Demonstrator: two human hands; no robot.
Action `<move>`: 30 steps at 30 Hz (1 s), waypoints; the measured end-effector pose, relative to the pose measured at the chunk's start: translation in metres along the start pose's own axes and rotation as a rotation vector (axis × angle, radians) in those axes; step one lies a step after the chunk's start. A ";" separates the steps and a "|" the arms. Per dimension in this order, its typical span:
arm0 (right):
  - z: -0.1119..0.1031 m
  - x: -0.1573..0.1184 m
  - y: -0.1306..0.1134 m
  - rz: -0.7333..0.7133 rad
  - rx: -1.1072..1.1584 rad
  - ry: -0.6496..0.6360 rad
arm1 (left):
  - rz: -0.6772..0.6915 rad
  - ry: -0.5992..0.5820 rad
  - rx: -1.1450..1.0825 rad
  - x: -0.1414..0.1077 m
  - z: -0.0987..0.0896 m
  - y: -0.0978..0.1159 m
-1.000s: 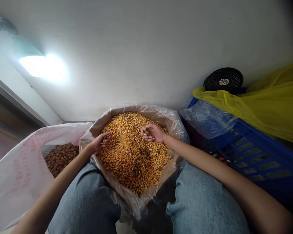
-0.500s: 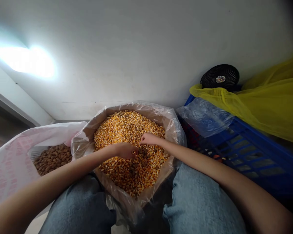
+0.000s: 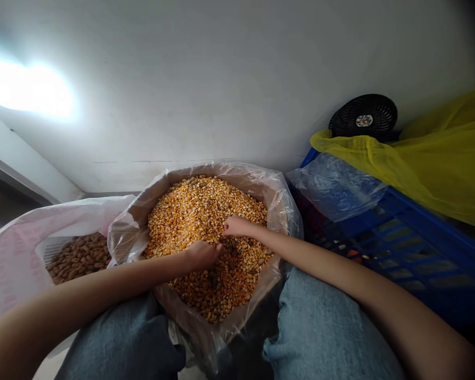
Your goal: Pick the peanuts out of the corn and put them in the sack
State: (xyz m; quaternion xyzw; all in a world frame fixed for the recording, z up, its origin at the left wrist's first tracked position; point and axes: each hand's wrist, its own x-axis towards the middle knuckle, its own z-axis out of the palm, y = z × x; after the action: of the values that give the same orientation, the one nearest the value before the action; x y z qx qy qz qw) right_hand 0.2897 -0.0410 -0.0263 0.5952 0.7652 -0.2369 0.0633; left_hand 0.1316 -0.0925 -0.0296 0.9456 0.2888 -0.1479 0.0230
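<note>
Between my knees stands an upright sack [image 3: 164, 182] with a clear plastic liner, filled with yellow corn kernels [image 3: 198, 203]. Brownish pieces that look like nuts in their shells [image 3: 233, 247] lie among the kernels near both hands. My left hand [image 3: 203, 255] is at the middle of the corn, its fingers curled down and closed at the kernels. Just beyond it and to the right, my right hand [image 3: 237, 227] is closed with the fingers bent under. What either hand holds, if anything, is hidden.
At left, a white and pink bag [image 3: 19, 258] holds brown nuts [image 3: 81, 257]. A blue plastic crate [image 3: 419, 221] stands on the right, with clear plastic [image 3: 336, 184], yellow netting [image 3: 439, 163] and a black fan [image 3: 364, 116] on it. A pale wall [image 3: 206, 89] rises behind the sack.
My left hand has shifted slightly toward me, turning its back upward. My right hand has moved slightly left. The whole view has tilted a little.
</note>
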 end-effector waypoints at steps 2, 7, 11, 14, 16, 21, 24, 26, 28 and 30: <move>-0.006 0.002 0.007 -0.032 0.075 0.005 | -0.039 -0.014 -0.042 -0.001 -0.004 0.001; -0.021 -0.001 0.016 -0.058 0.405 0.054 | -0.094 -0.040 -0.158 -0.007 -0.014 -0.001; -0.023 -0.005 0.014 0.008 0.675 -0.024 | -0.117 -0.007 -0.244 -0.008 -0.018 -0.009; -0.023 -0.005 0.012 0.060 0.821 -0.067 | -0.131 0.029 -0.297 -0.009 -0.017 -0.014; -0.023 -0.005 0.013 0.088 0.867 -0.053 | -0.102 0.018 -0.271 -0.010 -0.015 -0.016; -0.024 -0.006 0.015 0.053 0.866 -0.048 | 0.045 -0.004 -0.135 -0.015 -0.011 -0.013; -0.021 -0.006 0.015 0.008 0.831 -0.048 | 0.088 0.002 -0.100 -0.015 -0.011 -0.010; -0.020 -0.005 0.015 -0.010 0.859 -0.083 | 0.103 -0.013 -0.082 -0.015 -0.010 -0.009; -0.022 -0.004 0.015 -0.014 0.972 -0.201 | 0.116 -0.023 -0.089 -0.013 -0.010 -0.008; -0.026 -0.005 0.015 -0.037 1.161 -0.353 | 0.115 -0.041 -0.152 -0.012 -0.011 -0.008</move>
State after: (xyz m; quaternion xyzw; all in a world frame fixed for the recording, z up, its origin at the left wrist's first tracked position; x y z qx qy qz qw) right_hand 0.3097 -0.0310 -0.0056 0.4709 0.4990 -0.7119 -0.1500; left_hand 0.1209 -0.0910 -0.0151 0.9529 0.2438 -0.1435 0.1090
